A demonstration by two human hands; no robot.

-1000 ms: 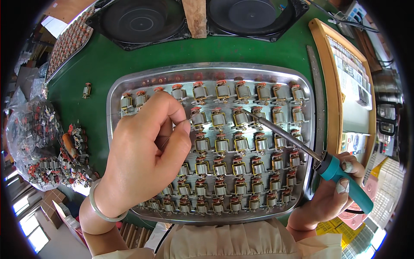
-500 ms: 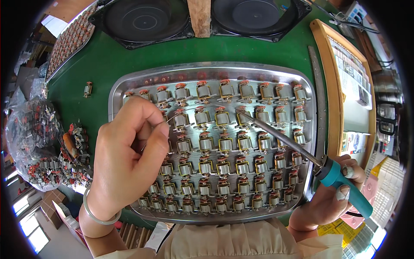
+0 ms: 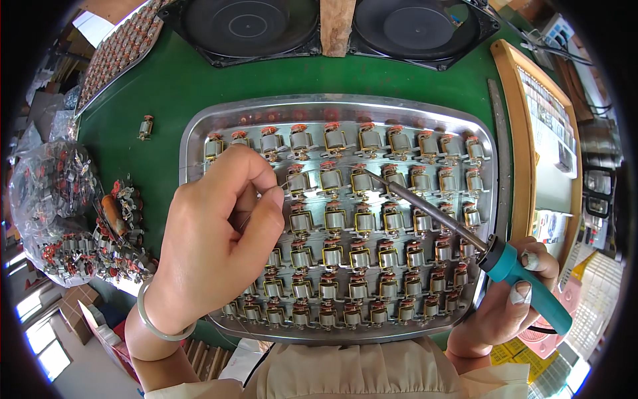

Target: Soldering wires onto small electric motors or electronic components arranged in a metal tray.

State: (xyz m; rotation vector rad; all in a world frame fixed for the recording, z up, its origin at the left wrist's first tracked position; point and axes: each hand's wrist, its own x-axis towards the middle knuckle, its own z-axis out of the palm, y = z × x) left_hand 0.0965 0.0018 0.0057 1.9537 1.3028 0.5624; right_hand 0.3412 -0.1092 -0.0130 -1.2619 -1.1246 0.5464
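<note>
My left hand (image 3: 222,233), a pale bangle at its wrist, hangs over the left part of a metal tray (image 3: 188,154). Its thumb and forefinger are pinched on a thin solder wire (image 3: 290,178) that runs toward the second row of parts. My right hand (image 3: 508,309) grips a soldering iron (image 3: 508,267) by its teal handle, at the tray's lower right. The iron's long shaft slants up and left, its tip close to the red top of one small coil (image 3: 361,182). Rows of similar metal coils stand in the tray; my left hand hides some.
Two black speaker-like units (image 3: 249,30) with a wood block (image 3: 337,26) between them stand at the back of the green table (image 3: 279,83). Bagged coils (image 3: 53,199) and an orange handle (image 3: 113,214) lie left. A wooden frame (image 3: 522,146) borders the right.
The whole view has shifted, so the tray sits further right. Against the tray, the iron's tip has moved one coil to the left. My left hand keeps its pinch on the solder wire.
</note>
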